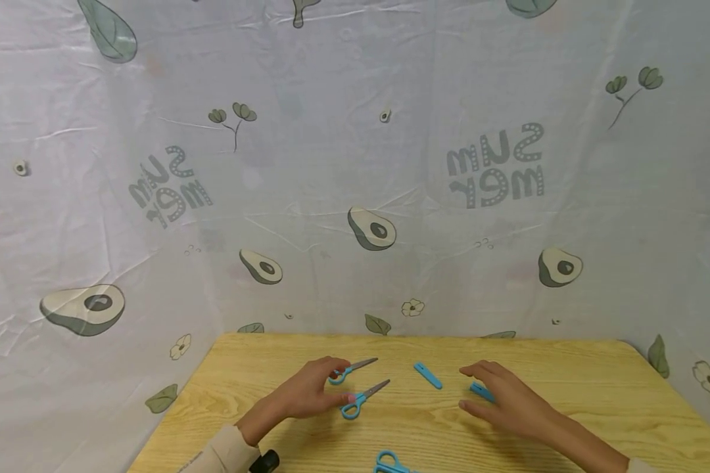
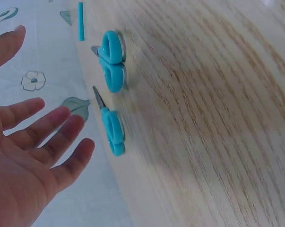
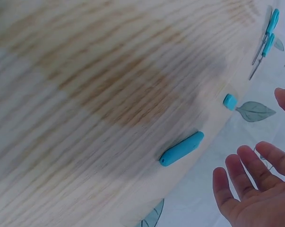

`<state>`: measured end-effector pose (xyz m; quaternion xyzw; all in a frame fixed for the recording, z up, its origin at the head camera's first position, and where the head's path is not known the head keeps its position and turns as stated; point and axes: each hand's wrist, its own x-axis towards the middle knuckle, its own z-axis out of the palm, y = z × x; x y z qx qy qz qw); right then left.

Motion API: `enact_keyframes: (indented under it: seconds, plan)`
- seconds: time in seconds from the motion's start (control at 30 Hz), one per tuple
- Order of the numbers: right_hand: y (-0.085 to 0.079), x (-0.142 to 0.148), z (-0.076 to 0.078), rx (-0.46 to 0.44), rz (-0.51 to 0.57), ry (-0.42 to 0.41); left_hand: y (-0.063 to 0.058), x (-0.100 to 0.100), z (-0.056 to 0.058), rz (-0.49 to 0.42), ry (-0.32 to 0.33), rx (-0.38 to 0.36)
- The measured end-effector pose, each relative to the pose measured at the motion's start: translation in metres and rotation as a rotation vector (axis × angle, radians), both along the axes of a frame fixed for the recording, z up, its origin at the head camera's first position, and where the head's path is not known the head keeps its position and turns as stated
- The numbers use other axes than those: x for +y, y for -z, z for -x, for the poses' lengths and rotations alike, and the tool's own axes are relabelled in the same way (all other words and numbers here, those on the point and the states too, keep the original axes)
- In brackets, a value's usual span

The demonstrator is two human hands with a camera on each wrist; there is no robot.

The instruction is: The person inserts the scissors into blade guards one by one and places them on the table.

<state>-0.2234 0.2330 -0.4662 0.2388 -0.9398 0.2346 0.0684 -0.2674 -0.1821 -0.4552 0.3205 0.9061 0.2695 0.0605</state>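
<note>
Scissors with light-blue plastic handles and grey metal blades, three pairs, lay on the pale wood-grain bench (image 1: 597,381). First pair, the farther scissors (image 1: 349,370): near the left hand's fingers, blades together, tips pointing away to the right. Second pair, the nearer scissors (image 1: 363,397): just beside the first, near the left thumb, set at a similar slant. Third pair, the front scissors (image 1: 393,468): at the lower edge of the head view, only the handle end clearly visible.

Slim light-blue elongated pieces, two: the middle piece (image 1: 428,376) lay between the hands, well apart from both; the right-hand piece (image 1: 482,392) lay on the bench, showing in the head view between the right thumb and fingers.

Hands, two, bare. Left hand (image 1: 311,389): spread, thumb well away from the fingers, grasping nothing. Right hand (image 1: 511,402): likewise spread, fingers loosely bent, grasping nothing.

Sundries: cream sleeve (image 1: 227,450) on the left arm; black object (image 1: 265,462) at that cuff; whitish cloth (image 1: 307,164) with printed avocados (image 1: 371,228) hung behind the bench.
</note>
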Motion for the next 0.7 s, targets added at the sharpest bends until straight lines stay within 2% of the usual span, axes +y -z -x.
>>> enact_keyframes:
  seconds: [0.33, 0.7]
  plan:
    - [0.002, -0.015, 0.019, -0.018, 0.021, -0.019, 0.005, 0.003, 0.01, -0.023, -0.009, -0.018]
    - [0.005, -0.031, 0.037, -0.03, 0.018, -0.053, 0.018, 0.01, 0.019, -0.068, -0.029, -0.046]
